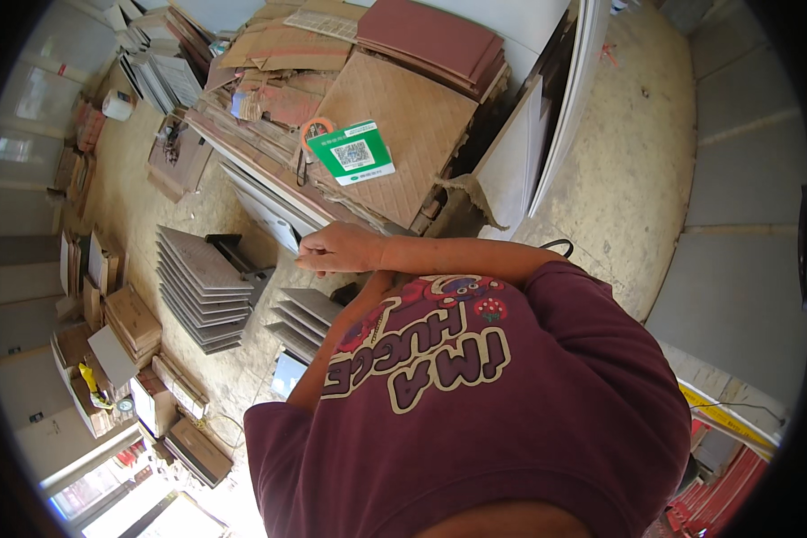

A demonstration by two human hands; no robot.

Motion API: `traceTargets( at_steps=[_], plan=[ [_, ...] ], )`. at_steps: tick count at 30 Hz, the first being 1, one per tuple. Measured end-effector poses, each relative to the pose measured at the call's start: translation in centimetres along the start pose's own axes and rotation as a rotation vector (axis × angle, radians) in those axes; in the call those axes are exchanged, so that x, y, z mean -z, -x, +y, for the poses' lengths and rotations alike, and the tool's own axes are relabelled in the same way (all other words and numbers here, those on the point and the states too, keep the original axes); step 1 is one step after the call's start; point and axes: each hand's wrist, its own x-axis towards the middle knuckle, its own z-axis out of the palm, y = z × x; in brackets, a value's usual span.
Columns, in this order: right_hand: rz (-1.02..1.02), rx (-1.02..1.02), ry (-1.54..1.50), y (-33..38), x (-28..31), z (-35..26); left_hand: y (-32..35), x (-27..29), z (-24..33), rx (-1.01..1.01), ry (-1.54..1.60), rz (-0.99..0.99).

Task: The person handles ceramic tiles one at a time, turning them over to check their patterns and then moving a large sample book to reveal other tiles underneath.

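Observation:
My arms are folded in front of my maroon T-shirt point(529, 394). The right forearm crosses to the left, and my right hand point(341, 248) rests at its end with the fingers curled in. I see nothing in its grip. My left forearm point(336, 345) passes beneath the right one, which hides the left hand. Just past my right hand, a cardboard-topped stack point(403, 125) carries a green and white card point(354, 154) with a square code. An orange ring, like a tape roll point(316, 132), lies beside the card.
Maroon boards point(430, 40) lie atop the stack's far end. Large pale panels point(520, 152) lean at its right. Fanned grey tiles point(202, 291) stand on the floor at left, with more tiles point(300, 323) near my left arm. Cardboard boxes point(133, 323) line the left wall.

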Motion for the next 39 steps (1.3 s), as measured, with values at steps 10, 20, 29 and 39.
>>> traceTargets(
  at_steps=[10,20,29,39],
  plan=[
    [0.348,0.240,-0.212,-3.0,8.8,-2.4,-0.5,-2.3,-4.6,-0.036,-0.006,0.147],
    [0.710,0.273,-0.221,-4.1,16.8,0.0,-0.6,-1.8,-4.0,-0.038,0.151,0.039],
    [0.801,0.326,-0.249,-6.0,21.1,0.8,-0.3,-1.1,-1.7,-0.044,0.253,0.016],
    [1.128,0.149,-0.068,-6.1,24.6,5.6,0.8,2.6,4.5,0.017,0.336,-0.029]
  ],
)
